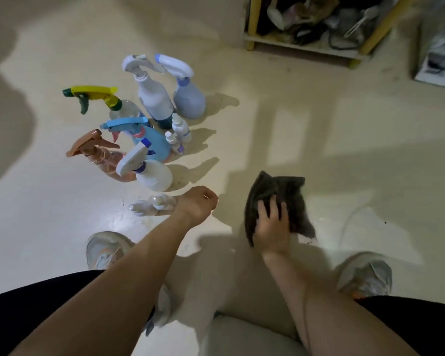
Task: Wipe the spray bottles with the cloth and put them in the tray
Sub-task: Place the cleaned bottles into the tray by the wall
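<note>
Right hand grips a crumpled dark grey cloth above the cream floor. Left hand is curled, grasp unclear, just beside a small clear plastic bottle, blurred. Coloured trigger spray bottles stand clustered beyond it.

- The left hand is hiding its own fingers; whether they are gripping the blurred clear bottle beside them is unclear.
- The cloth is lying partly hidden beneath the fingers of the right hand.
- Far beyond the fingers, the top edge is cutting off the shelf.
</note>
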Action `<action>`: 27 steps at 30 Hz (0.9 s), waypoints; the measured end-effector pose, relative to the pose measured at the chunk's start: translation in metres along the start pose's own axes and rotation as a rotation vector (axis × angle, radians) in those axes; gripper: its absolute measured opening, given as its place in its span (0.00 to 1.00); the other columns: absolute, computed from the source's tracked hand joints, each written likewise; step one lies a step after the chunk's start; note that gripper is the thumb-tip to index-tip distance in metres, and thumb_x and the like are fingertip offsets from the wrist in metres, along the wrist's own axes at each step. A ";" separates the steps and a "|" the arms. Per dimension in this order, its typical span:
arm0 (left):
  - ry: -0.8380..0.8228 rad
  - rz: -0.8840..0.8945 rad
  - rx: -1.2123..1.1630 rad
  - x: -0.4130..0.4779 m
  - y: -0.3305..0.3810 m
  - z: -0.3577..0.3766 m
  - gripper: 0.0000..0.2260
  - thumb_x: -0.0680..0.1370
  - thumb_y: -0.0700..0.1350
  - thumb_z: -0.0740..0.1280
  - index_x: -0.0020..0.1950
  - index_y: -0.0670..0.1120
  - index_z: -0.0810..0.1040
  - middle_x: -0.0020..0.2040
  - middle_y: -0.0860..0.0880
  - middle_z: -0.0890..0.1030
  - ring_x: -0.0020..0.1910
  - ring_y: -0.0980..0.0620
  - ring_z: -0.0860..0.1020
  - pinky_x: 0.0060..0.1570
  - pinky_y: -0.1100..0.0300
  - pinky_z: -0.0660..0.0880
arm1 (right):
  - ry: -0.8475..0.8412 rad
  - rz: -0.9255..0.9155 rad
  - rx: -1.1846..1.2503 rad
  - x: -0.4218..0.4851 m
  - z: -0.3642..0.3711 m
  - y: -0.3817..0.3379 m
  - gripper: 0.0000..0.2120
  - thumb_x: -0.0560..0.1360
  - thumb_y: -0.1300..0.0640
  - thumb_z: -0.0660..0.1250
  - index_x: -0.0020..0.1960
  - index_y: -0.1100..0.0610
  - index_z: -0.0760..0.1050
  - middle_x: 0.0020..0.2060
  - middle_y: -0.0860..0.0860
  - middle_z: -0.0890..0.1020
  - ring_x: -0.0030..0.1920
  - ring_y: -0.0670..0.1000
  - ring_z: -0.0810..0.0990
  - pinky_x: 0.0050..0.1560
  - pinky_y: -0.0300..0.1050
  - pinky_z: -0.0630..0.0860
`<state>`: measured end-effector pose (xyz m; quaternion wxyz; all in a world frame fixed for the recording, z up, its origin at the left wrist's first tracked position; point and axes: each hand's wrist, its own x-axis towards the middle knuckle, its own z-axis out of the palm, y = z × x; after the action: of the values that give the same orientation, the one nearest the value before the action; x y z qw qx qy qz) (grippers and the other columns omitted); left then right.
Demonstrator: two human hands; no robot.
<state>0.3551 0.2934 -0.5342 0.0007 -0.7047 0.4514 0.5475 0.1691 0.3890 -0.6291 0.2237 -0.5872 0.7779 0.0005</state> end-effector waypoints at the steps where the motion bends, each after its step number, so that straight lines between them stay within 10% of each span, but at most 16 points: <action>1: -0.015 0.008 0.103 -0.004 -0.004 -0.001 0.04 0.79 0.46 0.66 0.52 0.50 0.79 0.50 0.46 0.84 0.43 0.50 0.81 0.40 0.59 0.78 | -0.003 -0.075 0.055 -0.006 -0.001 -0.014 0.23 0.72 0.61 0.71 0.67 0.59 0.77 0.67 0.63 0.75 0.63 0.71 0.73 0.62 0.67 0.74; 7: -0.175 -0.144 -0.016 -0.049 -0.003 -0.005 0.21 0.84 0.52 0.61 0.78 0.59 0.64 0.68 0.46 0.76 0.55 0.39 0.81 0.47 0.46 0.83 | -0.248 0.104 0.784 0.011 -0.062 -0.059 0.15 0.72 0.70 0.64 0.50 0.55 0.82 0.47 0.56 0.85 0.51 0.56 0.84 0.52 0.41 0.76; 16: -0.177 0.002 -0.776 -0.078 0.049 0.001 0.07 0.83 0.42 0.63 0.53 0.41 0.79 0.49 0.41 0.83 0.46 0.48 0.82 0.43 0.56 0.83 | -0.429 0.119 1.249 0.003 -0.154 -0.074 0.09 0.78 0.54 0.68 0.58 0.50 0.81 0.51 0.53 0.86 0.51 0.55 0.85 0.50 0.54 0.82; 20: -0.235 0.039 -0.381 -0.081 0.040 -0.014 0.14 0.82 0.52 0.63 0.61 0.45 0.80 0.59 0.44 0.82 0.55 0.46 0.80 0.51 0.52 0.82 | -0.399 0.219 1.282 -0.002 -0.138 -0.083 0.15 0.74 0.46 0.74 0.55 0.55 0.80 0.47 0.59 0.86 0.45 0.63 0.85 0.44 0.61 0.82; 23: -0.196 0.009 -0.008 -0.079 0.011 -0.033 0.20 0.81 0.57 0.66 0.70 0.51 0.75 0.67 0.49 0.76 0.60 0.48 0.76 0.50 0.53 0.80 | -0.261 0.151 0.945 0.000 -0.129 -0.098 0.07 0.71 0.58 0.75 0.44 0.58 0.78 0.34 0.57 0.81 0.33 0.58 0.78 0.30 0.44 0.74; 27: -0.139 -0.151 0.097 -0.080 -0.053 -0.070 0.15 0.81 0.55 0.66 0.57 0.44 0.80 0.54 0.47 0.82 0.48 0.48 0.82 0.43 0.57 0.79 | -0.437 0.009 0.846 0.003 -0.117 -0.126 0.16 0.72 0.70 0.62 0.50 0.51 0.73 0.39 0.54 0.78 0.25 0.52 0.71 0.26 0.40 0.68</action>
<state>0.4436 0.3410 -0.4710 0.1074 -0.6963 0.4217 0.5708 0.2426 0.3166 -0.4915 0.6017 -0.4274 0.6469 -0.1919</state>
